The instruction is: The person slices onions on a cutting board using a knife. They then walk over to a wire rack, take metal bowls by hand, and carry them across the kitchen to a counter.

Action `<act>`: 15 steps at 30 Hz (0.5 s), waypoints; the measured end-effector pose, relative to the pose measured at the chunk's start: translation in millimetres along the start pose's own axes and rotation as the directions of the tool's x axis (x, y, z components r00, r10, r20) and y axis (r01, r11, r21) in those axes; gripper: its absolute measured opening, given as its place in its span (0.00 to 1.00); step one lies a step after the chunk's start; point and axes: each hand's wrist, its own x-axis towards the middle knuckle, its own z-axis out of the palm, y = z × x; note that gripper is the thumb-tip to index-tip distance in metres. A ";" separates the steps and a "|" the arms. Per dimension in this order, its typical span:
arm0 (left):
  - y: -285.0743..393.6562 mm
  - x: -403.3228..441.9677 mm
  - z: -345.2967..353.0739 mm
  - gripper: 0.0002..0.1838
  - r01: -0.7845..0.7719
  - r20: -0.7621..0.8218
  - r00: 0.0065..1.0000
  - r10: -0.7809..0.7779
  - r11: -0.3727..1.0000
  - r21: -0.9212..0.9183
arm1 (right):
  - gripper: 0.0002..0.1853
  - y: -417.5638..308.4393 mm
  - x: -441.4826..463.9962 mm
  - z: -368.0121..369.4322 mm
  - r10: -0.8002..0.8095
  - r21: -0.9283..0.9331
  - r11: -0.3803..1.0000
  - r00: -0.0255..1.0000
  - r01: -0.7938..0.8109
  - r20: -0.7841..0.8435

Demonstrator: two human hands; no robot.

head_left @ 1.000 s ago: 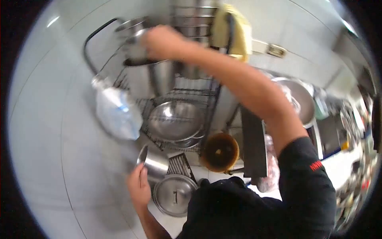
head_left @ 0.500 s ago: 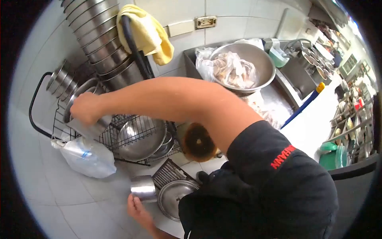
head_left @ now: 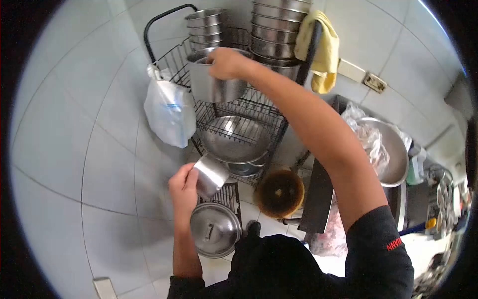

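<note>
A small, shiny metal pot [head_left: 211, 175] is gripped in my left hand [head_left: 184, 185], tilted, with the thumb along its side. My right hand [head_left: 226, 63] reaches over a larger deep metal pot [head_left: 214, 87] on the upper shelf of a wire rack [head_left: 271, 110]. Its fingers are curled at the rim of that pot, with the fingertips inside the opening. What lies deeper in the pot is hidden. Behind it stand a short stack of metal pots [head_left: 205, 27] and a taller stack of larger ones [head_left: 278, 32].
A white plastic bag [head_left: 172, 112] hangs at the rack's left side. Lower down sits a wide metal bowl [head_left: 236, 142]. A lidded pot [head_left: 214, 231] and a round container of dark liquid [head_left: 280, 194] are near my feet. A yellow cloth [head_left: 321, 47] hangs on the rack's post.
My view has turned left toward the rack. My left hand has raised the small pot closer to the rack. My right hand stays at the large pot.
</note>
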 end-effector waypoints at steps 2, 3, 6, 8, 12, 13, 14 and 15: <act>11.7 14.8 10.1 0.10 -0.165 0.086 0.984 0.156 0.979 0.118 | 0.23 -6.7 10.8 -12.7 0.028 -0.146 0.989 0.969 0.008 0.244; 5.7 28.3 19.1 0.10 -0.200 0.143 0.971 0.192 0.979 0.041 | 0.22 -4.1 17.7 -14.3 0.026 -0.212 0.976 0.944 0.047 0.329; 49.1 62.8 38.7 0.37 -0.087 0.324 0.945 0.048 0.990 0.109 | 0.24 -8.1 14.0 -34.2 0.152 -0.113 0.987 0.899 -0.115 0.411; 57.3 95.2 53.9 0.50 -0.159 0.382 0.922 0.063 0.961 0.227 | 0.28 6.0 22.5 -35.4 0.028 -0.173 0.984 0.933 0.037 0.359; 47.7 139.6 74.1 0.51 -0.227 0.314 0.942 0.122 0.919 0.321 | 0.26 12.0 31.3 -44.5 0.091 0.126 0.982 0.943 -0.138 0.322; 49.1 142.4 74.3 0.51 -0.197 0.319 0.944 0.089 0.924 0.326 | 0.25 18.8 34.1 -48.0 0.099 0.212 0.962 0.940 -0.175 0.326; 58.3 139.5 71.0 0.51 -0.167 0.326 0.944 0.052 0.927 0.335 | 0.22 18.7 33.4 -50.6 0.100 0.251 0.951 0.949 -0.179 0.298; 62.1 136.7 69.8 0.51 -0.134 0.332 0.943 0.012 0.928 0.347 | 0.19 18.7 32.9 -53.2 0.100 0.291 0.940 0.957 -0.180 0.271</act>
